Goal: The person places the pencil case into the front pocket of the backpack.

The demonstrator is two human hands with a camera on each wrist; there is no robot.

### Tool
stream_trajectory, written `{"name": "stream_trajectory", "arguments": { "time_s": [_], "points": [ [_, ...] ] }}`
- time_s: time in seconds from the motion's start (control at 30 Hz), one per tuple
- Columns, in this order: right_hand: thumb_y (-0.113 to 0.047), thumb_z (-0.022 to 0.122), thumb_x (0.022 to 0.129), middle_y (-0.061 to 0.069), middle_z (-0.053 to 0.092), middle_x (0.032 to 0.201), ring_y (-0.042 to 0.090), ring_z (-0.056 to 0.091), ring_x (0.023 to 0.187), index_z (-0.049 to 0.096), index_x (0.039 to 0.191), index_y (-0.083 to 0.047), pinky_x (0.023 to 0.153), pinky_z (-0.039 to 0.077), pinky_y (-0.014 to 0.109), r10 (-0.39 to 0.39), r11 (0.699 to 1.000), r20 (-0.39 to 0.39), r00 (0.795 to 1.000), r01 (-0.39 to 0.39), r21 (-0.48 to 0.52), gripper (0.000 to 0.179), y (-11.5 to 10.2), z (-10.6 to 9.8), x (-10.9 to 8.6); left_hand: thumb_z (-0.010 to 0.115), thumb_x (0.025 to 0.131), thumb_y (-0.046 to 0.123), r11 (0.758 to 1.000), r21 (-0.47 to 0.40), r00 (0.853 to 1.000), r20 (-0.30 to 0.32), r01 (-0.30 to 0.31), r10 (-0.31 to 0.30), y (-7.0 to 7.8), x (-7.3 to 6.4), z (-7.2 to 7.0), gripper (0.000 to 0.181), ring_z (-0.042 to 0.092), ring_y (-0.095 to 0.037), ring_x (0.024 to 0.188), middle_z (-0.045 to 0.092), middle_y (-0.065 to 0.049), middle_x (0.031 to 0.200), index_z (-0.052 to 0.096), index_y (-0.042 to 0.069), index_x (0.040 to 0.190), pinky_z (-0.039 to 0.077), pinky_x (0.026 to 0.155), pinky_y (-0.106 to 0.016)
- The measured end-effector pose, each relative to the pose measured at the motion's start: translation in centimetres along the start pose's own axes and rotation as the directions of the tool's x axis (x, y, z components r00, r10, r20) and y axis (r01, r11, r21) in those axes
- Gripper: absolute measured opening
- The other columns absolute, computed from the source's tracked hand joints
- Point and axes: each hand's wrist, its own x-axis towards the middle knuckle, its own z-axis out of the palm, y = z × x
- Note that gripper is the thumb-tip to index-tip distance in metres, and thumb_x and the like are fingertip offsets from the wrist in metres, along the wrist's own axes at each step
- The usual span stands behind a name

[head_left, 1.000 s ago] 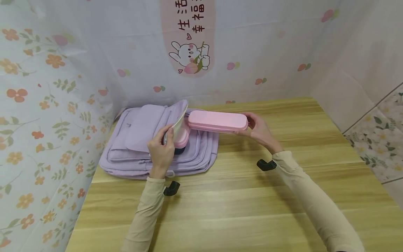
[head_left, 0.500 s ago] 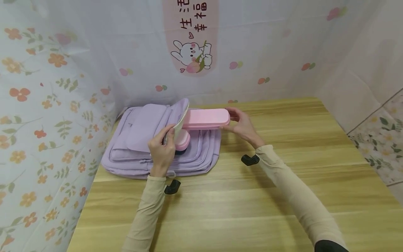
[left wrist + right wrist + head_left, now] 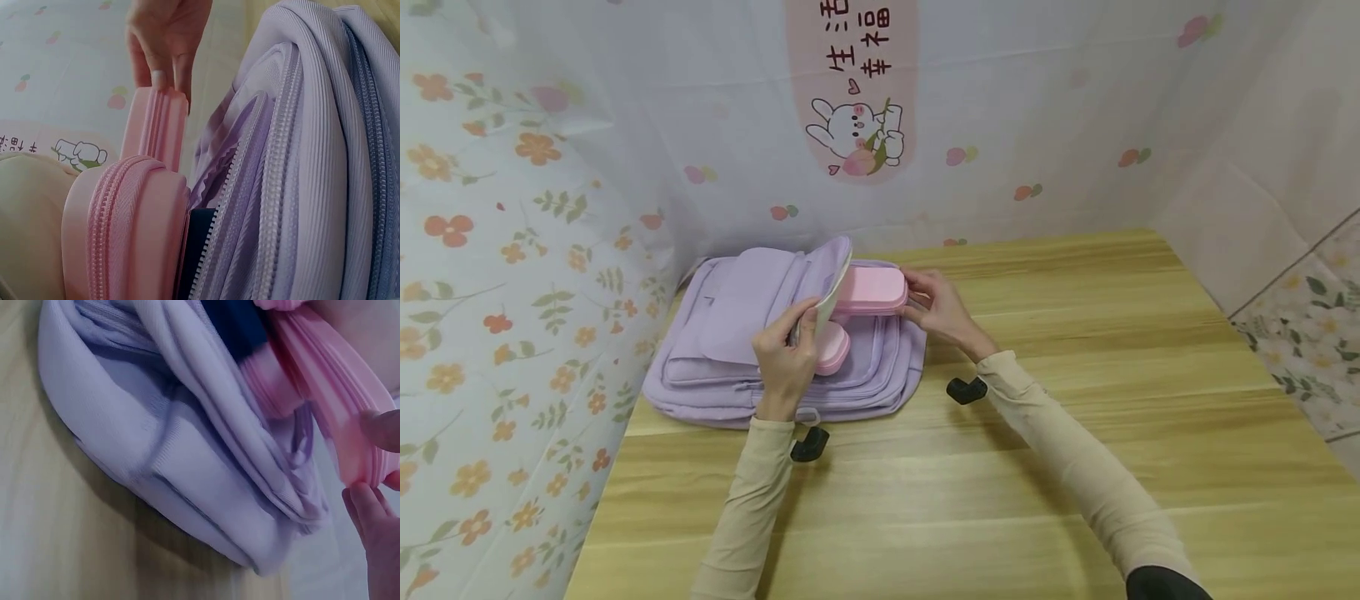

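Observation:
A lilac backpack point(image 3: 745, 312) lies on its back on the wooden table, its front pocket unzipped. My left hand point(image 3: 786, 354) grips the pocket's flap point(image 3: 833, 275) and holds it raised. With thumb and fingers, my right hand point(image 3: 942, 310) pinches the right end of a long pink zippered pencil case point(image 3: 876, 289), whose other end disappears behind the flap. Below it, a second pink zippered case point(image 3: 832, 348) pokes out of the pocket opening. The left wrist view shows this second case point(image 3: 150, 231) in front, beside a dark blue item point(image 3: 200, 240) in the pocket.
The wooden table point(image 3: 925, 500) extends to the right and toward the front. Behind the backpack hangs a white printed curtain point(image 3: 1000, 108), with a floral one point(image 3: 512, 292) on the left. Black wrist devices point(image 3: 809, 444) are worn on both sleeves.
My right hand has moved left, sliding the pencil case further behind the flap, so less of it shows. My left hand keeps holding the flap in place.

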Motion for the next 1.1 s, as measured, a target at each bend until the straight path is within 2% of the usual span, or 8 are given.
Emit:
{"name": "stream_trajectory", "arguments": {
  "time_s": [0.07,0.2,0.33,0.7,0.83,0.93,1.03,1.1],
  "points": [
    [0.017,0.071,0.084,0.035,0.045,0.137,0.046,0.052,0.132,0.044,0.143,0.016,0.110,0.044,0.036,0.000,1.000,0.001,1.000,0.000,0.022,0.065,0.1,0.5,0.2,0.069,0.091,-0.006,1.000,0.000,1.000,-0.007,-0.003,0.003,0.0,0.0,0.0,0.013,0.075,-0.032,0.085,0.077,-0.022,0.095,0.077,-0.005,0.100,0.051,0.083,-0.012],
    [0.016,0.074,0.082,0.034,0.053,0.136,0.045,0.056,0.128,0.049,0.136,0.018,0.105,0.048,0.031,0.003,0.999,-0.058,0.998,0.000,0.052,0.059,-0.2,1.6,0.6,0.069,0.090,-0.006,1.000,-0.010,1.000,-0.002,-0.021,0.021,0.0,0.3,0.0,0.012,0.075,-0.033,0.087,0.077,-0.023,0.095,0.077,-0.006,0.099,0.052,0.086,-0.014],
    [0.015,0.076,0.081,0.033,0.057,0.134,0.044,0.059,0.126,0.054,0.131,0.017,0.104,0.050,0.035,0.009,0.998,-0.101,0.995,-0.002,0.065,0.055,-0.4,2.3,0.9,0.069,0.089,-0.007,0.999,-0.023,0.999,0.005,-0.048,0.048,-0.1,0.4,0.1,0.012,0.075,-0.036,0.085,0.076,-0.024,0.092,0.077,-0.007,0.097,0.053,0.087,-0.015],
    [0.013,0.078,0.079,0.031,0.063,0.128,0.042,0.065,0.118,0.060,0.124,0.014,0.101,0.052,0.044,-0.007,0.999,-0.074,0.997,0.003,-0.049,0.049,-1.2,4.3,1.8,0.068,0.088,-0.010,0.993,-0.061,0.994,0.015,-0.105,0.106,0.0,0.2,-0.1,0.010,0.076,-0.029,0.085,0.075,-0.026,0.089,0.076,-0.009,0.094,0.055,0.086,-0.017],
    [0.015,0.078,0.078,0.031,0.064,0.126,0.042,0.066,0.117,0.061,0.125,0.015,0.101,0.052,0.047,-0.010,1.000,-0.072,0.997,0.008,-0.030,0.050,-0.7,4.6,1.9,0.068,0.088,-0.010,0.993,-0.063,0.995,0.010,-0.102,0.103,0.0,0.1,-0.1,0.011,0.076,-0.024,0.087,0.075,-0.026,0.089,0.076,-0.009,0.094,0.054,0.086,-0.017],
    [0.015,0.077,0.080,0.031,0.064,0.129,0.041,0.064,0.121,0.061,0.128,0.014,0.102,0.051,0.046,-0.002,1.000,-0.057,0.998,0.003,0.013,0.050,-0.2,4.5,1.9,0.068,0.088,-0.010,0.994,-0.059,0.996,0.012,-0.093,0.094,-0.1,0.1,0.0,0.011,0.076,-0.026,0.087,0.076,-0.025,0.091,0.076,-0.009,0.095,0.054,0.086,-0.017],
    [0.016,0.071,0.084,0.031,0.061,0.133,0.041,0.062,0.123,0.058,0.131,0.014,0.102,0.051,0.042,0.009,0.999,-0.026,1.000,-0.008,0.033,0.049,0.2,4.4,1.6,0.068,0.088,-0.008,0.995,-0.037,0.995,0.039,-0.090,0.092,-0.2,0.0,0.2,0.012,0.076,-0.032,0.086,0.076,-0.023,0.092,0.077,-0.007,0.097,0.055,0.086,-0.019],
    [0.017,0.065,0.088,0.030,0.061,0.134,0.041,0.063,0.123,0.058,0.133,0.014,0.102,0.052,0.040,0.009,1.000,-0.008,1.000,-0.009,0.005,0.046,0.5,4.1,1.4,0.068,0.089,-0.005,0.995,-0.011,0.991,0.083,-0.100,0.100,-0.2,-0.1,0.4,0.013,0.076,-0.034,0.085,0.077,-0.022,0.093,0.077,-0.007,0.099,0.057,0.085,-0.025]
  ]
}}
